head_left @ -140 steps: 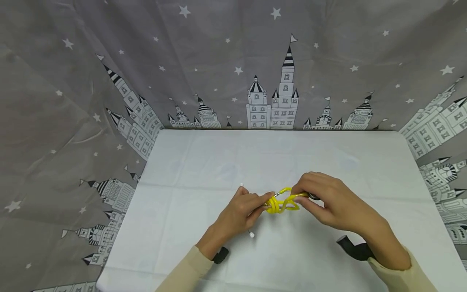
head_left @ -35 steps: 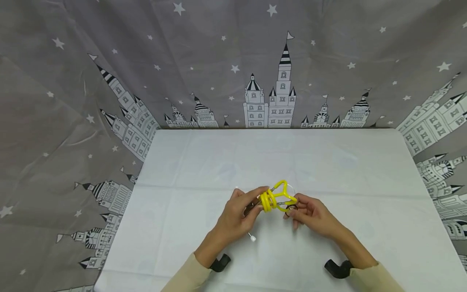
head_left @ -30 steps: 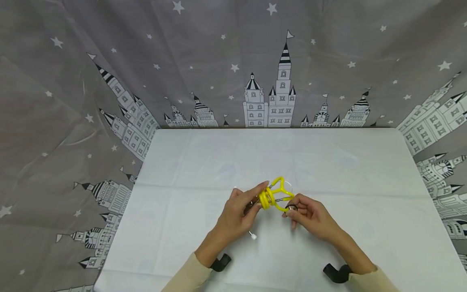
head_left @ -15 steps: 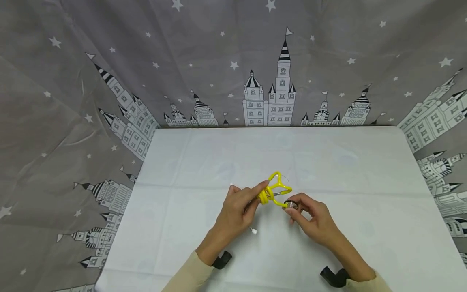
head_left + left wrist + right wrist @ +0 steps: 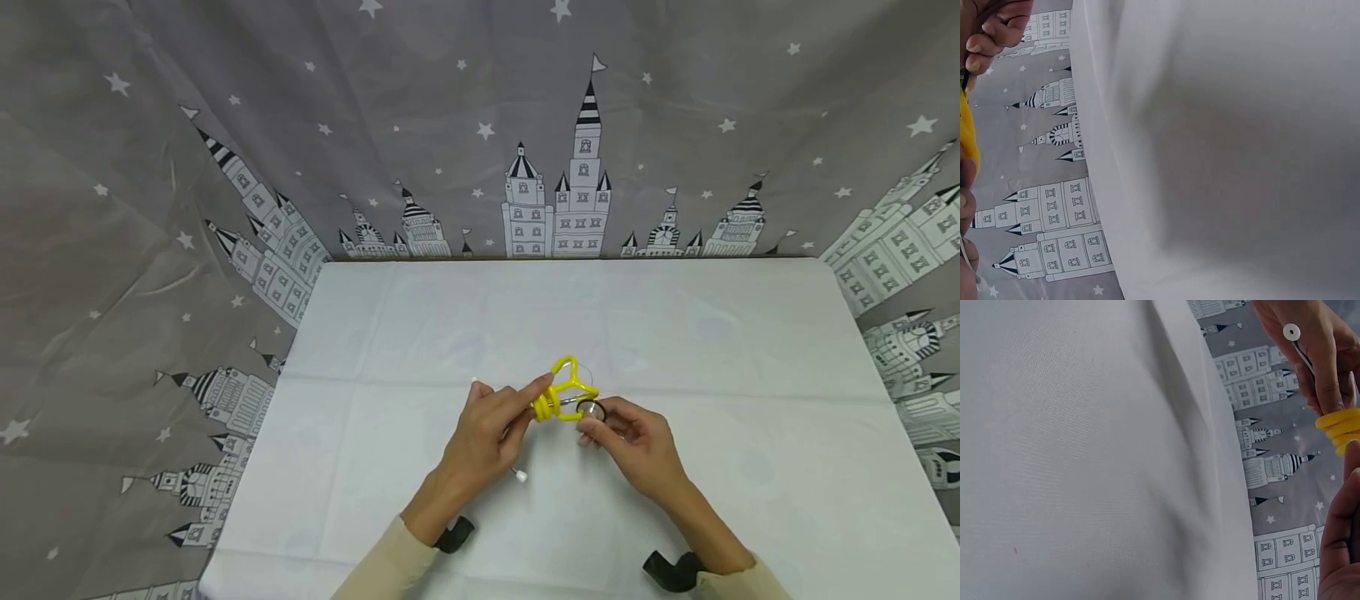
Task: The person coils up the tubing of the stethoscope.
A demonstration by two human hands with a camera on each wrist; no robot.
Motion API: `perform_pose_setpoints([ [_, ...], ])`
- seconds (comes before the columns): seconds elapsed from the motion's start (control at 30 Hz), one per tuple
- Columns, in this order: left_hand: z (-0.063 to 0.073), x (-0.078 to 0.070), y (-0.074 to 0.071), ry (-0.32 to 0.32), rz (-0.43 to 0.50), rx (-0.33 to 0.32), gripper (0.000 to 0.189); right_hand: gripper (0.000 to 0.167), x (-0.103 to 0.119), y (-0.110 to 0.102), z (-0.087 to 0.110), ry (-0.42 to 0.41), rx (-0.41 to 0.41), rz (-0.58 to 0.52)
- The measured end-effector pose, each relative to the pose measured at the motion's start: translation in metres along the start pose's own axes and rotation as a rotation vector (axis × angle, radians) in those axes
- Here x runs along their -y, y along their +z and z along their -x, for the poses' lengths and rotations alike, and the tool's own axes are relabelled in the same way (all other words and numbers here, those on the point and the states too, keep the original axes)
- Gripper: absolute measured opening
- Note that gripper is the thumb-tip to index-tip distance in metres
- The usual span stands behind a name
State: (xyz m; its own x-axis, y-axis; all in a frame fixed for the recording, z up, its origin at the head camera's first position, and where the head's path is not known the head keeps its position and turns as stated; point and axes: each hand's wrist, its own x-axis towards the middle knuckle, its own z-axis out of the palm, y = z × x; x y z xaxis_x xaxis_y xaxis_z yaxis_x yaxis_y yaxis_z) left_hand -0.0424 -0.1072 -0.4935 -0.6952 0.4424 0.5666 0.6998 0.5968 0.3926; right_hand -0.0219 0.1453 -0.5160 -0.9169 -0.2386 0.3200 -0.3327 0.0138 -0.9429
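A stethoscope with yellow tubing (image 5: 572,386) is held above the white table between both hands. Part of its tubing is wound in coils (image 5: 545,405) around the metal ear tubes. My left hand (image 5: 487,429) grips it at the coiled end, index finger extended along the tubing. A white ear tip (image 5: 521,476) sticks out below that hand, and shows clearly in the right wrist view (image 5: 1292,332). My right hand (image 5: 637,437) pinches the round, black-rimmed chest piece (image 5: 592,410), beside the yellow fork. The left wrist view catches only a strip of yellow tubing (image 5: 967,131).
A white cloth-covered table (image 5: 420,325) lies under the hands. Behind and beside it hangs a grey curtain (image 5: 450,108) printed with castles and stars. Black curved pieces (image 5: 672,572) show at both wrists, near the beige sleeves.
Since the earliest frame, my right hand has shifted lower and the yellow fork has come into view. In the last half second it moved slightly left, bringing the chest piece against the yellow tubing.
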Motion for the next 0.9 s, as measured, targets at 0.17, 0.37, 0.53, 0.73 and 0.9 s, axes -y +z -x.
perform_pose_setpoints([
  [0.17, -0.001, 0.002, -0.001, 0.045, -0.012, 0.012, 0.057, 0.006, -0.002, -0.002, -0.001, 0.04, 0.0, -0.043],
  [0.37, -0.003, 0.003, -0.002, 0.093, -0.008, 0.031, 0.054, 0.012, 0.001, -0.007, -0.004, 0.134, 0.04, -0.111],
  [0.53, -0.004, 0.004, -0.003, 0.115, -0.001, 0.035, 0.052, 0.012, 0.003, -0.013, -0.007, 0.238, 0.069, -0.122],
  [0.73, -0.005, 0.004, -0.001, 0.147, -0.001, 0.024, 0.049, 0.019, 0.007, -0.021, -0.012, 0.295, 0.119, -0.092],
  [0.9, -0.007, 0.003, -0.002, 0.14, -0.013, 0.033, 0.05, 0.021, 0.01, -0.022, -0.014, 0.322, 0.039, -0.085],
])
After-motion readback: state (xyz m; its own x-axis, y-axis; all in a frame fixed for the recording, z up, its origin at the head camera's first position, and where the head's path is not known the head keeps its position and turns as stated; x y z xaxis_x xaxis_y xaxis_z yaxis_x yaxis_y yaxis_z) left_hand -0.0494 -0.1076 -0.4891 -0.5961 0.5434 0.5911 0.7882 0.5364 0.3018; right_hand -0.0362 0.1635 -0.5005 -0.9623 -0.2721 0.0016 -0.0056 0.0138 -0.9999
